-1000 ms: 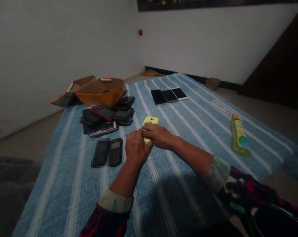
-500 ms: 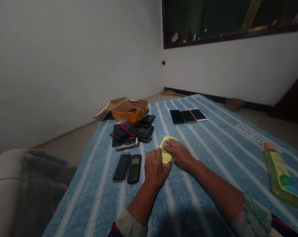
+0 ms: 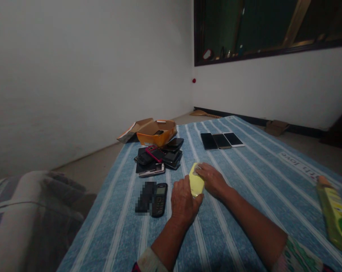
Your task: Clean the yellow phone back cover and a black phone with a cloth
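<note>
A flat yellow phone (image 3: 197,184) lies on the striped blue cloth in front of me. My left hand (image 3: 184,200) grips its left side and lower end, thumb at the bottom edge. Against the upper part, my right hand (image 3: 213,179) presses a small crumpled pale wipe (image 3: 197,169) under its bent fingers; part of the wipe is hidden. Left of my left hand lie a black keypad phone (image 3: 160,200) and a dark pixelated item (image 3: 145,197) beside it.
Several phones lie heaped (image 3: 156,156) before an open orange box (image 3: 156,138). Three phones (image 3: 222,141) sit side by side farther back right. A yellow-green bottle (image 3: 335,217) lies at the right. The striped cloth (image 3: 117,234) covers the surface; a grey-white covered thing (image 3: 26,211) stands left.
The whole view has shifted, so things appear a little lower and farther right. My right hand and the wipe have moved slightly toward the phone's upper right edge. The left hand keeps its grip.
</note>
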Action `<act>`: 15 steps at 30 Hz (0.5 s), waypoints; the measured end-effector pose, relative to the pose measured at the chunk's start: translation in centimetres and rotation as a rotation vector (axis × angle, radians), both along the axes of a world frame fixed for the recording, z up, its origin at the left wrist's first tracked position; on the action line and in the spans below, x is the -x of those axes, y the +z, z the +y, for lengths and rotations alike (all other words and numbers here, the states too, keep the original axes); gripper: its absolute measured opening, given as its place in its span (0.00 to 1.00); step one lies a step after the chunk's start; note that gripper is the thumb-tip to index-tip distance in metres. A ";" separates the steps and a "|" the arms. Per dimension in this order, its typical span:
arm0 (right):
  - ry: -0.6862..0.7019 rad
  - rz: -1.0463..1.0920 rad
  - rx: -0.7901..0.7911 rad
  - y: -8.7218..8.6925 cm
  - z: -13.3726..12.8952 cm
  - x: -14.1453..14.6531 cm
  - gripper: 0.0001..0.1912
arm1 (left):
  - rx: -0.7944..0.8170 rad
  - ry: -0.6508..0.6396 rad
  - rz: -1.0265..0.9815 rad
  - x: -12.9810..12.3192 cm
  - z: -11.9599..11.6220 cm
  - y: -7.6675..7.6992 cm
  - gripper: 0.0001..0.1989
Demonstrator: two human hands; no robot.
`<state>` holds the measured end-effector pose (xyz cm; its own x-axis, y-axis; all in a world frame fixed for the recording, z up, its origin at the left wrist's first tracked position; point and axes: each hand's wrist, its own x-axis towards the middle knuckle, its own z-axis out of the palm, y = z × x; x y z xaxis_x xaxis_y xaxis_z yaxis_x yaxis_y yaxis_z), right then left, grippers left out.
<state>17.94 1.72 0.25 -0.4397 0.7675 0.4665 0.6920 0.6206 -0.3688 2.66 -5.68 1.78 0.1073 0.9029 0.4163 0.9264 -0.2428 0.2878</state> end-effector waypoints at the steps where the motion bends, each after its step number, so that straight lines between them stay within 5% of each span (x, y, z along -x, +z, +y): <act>1: -0.051 0.016 0.019 -0.2 0.2 -0.4 0.16 | 0.019 0.001 0.007 0.0 0.0 0.1 0.32; 5: -0.141 0.071 0.074 -0.6 0.3 -1.2 0.20 | 0.064 -0.005 0.026 0.1 -0.1 0.6 0.32; 15: -0.083 0.272 0.022 -1.2 0.6 -1.1 0.22 | 0.030 0.010 0.037 0.2 -0.4 1.4 0.22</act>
